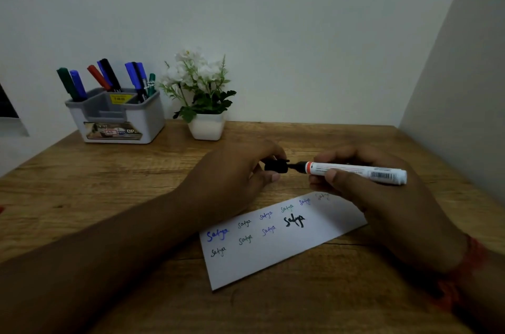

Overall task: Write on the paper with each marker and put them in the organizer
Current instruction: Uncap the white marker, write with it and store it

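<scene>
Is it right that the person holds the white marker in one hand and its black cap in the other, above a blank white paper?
Not quite: the white paper is not blank; the head view shows a word written on it many times. The right hand does hold the white marker, the left hand its black cap.

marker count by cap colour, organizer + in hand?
In the organizer, by visible cap:
Blue: 4
Green: 2
Red: 1
Black: 2
In hand: 1 white-barrelled marker in the right hand, its black cap in the left hand
Total: 10 markers
</scene>
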A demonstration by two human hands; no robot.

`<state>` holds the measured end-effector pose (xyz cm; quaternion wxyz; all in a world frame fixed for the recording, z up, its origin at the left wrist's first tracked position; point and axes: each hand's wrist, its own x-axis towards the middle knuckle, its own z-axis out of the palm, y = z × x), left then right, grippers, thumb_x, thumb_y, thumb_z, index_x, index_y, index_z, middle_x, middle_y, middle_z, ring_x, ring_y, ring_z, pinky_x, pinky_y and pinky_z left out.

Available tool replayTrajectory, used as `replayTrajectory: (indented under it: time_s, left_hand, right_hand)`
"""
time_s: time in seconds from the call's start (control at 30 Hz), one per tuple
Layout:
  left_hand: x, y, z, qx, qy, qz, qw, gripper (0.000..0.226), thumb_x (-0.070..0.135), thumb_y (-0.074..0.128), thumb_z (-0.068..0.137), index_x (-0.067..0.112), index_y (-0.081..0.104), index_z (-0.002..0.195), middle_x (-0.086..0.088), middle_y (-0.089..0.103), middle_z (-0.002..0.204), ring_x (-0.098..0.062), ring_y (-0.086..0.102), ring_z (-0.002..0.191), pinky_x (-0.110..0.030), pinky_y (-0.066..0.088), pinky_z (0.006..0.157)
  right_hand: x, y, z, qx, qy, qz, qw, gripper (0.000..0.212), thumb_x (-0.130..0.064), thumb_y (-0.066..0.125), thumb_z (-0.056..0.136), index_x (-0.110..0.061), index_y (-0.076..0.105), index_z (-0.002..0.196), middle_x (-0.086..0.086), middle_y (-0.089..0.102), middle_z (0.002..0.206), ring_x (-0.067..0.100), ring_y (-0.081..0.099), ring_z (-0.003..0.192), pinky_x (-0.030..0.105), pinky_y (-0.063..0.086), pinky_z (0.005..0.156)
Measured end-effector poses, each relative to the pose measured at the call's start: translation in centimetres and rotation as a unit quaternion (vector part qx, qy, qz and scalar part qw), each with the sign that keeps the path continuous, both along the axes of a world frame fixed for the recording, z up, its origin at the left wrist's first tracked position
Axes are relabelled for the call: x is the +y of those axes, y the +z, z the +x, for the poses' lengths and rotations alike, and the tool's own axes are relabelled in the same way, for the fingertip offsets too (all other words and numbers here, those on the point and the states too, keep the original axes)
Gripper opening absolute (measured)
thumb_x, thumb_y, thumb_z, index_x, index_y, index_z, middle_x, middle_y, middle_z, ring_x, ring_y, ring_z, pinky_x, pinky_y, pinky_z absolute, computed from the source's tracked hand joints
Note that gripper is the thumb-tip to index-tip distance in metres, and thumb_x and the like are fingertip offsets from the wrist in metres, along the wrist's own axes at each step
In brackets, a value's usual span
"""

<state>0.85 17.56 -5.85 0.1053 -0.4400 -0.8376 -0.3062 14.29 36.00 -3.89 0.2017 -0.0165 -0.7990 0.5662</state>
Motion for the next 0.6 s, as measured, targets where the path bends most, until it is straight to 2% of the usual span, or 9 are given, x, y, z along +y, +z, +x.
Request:
replayTrajectory:
  time_s: [0.23, 0.33, 0.47, 0.6]
  left_hand:
    - [-0.03, 0.26, 0.2, 0.054, -0.019, -0.019, 0.998, 0.025, 0.033, 0.062, 0.093, 0.039, 0.058, 0.117, 0.018, 0.068, 0.104, -0.001, 0.062, 0.089, -0.036, 0.053, 0.072]
    - [0.03, 0.23, 0.17, 0.075, -0.022, -0.027, 0.997, 0.026, 0.03, 0.063, 0.093, 0.039, 0.058, 0.117, 0.016, 0.068, 0.102, -0.002, 0.061, 0.088, -0.036, 0.052, 0.071]
    - [-0.01, 0.29, -0.06, 0.087, -0.027, -0.031, 0.995, 0.026, 0.03, 0.062, 0.093, 0.04, 0.058, 0.117, 0.016, 0.068, 0.101, -0.003, 0.06, 0.088, -0.035, 0.051, 0.072]
    - [-0.1, 0.27, 0.05, 0.116, -0.036, -0.021, 0.992, 0.025, 0.027, 0.065, 0.092, 0.038, 0.06, 0.114, 0.016, 0.068, 0.099, -0.001, 0.057, 0.085, -0.033, 0.05, 0.072]
  right_hand:
    - [-0.36, 0.12, -0.22, -0.015, 0.017, 0.005, 1.0, 0.029, -0.038, 0.067, 0.07, -0.025, 0.077, 0.094, -0.002, 0.079, 0.093, 0.012, 0.076, 0.089, 0.037, 0.059, 0.087]
    - [-0.34, 0.08, -0.26, -0.02, 0.02, -0.001, 1.0, 0.024, -0.032, 0.068, 0.074, -0.022, 0.076, 0.095, -0.001, 0.079, 0.093, 0.012, 0.076, 0.088, 0.033, 0.06, 0.085]
    - [-0.07, -0.04, -0.52, -0.029, 0.007, -0.01, 1.0, 0.014, -0.015, 0.07, 0.086, -0.014, 0.07, 0.099, 0.002, 0.079, 0.092, 0.015, 0.077, 0.088, 0.039, 0.059, 0.087]
    - [0.01, -0.17, -0.47, -0.014, 0.013, -0.02, 1.0, 0.018, -0.02, 0.071, 0.08, -0.011, 0.071, 0.096, 0.005, 0.079, 0.091, 0.018, 0.077, 0.088, 0.04, 0.06, 0.087]
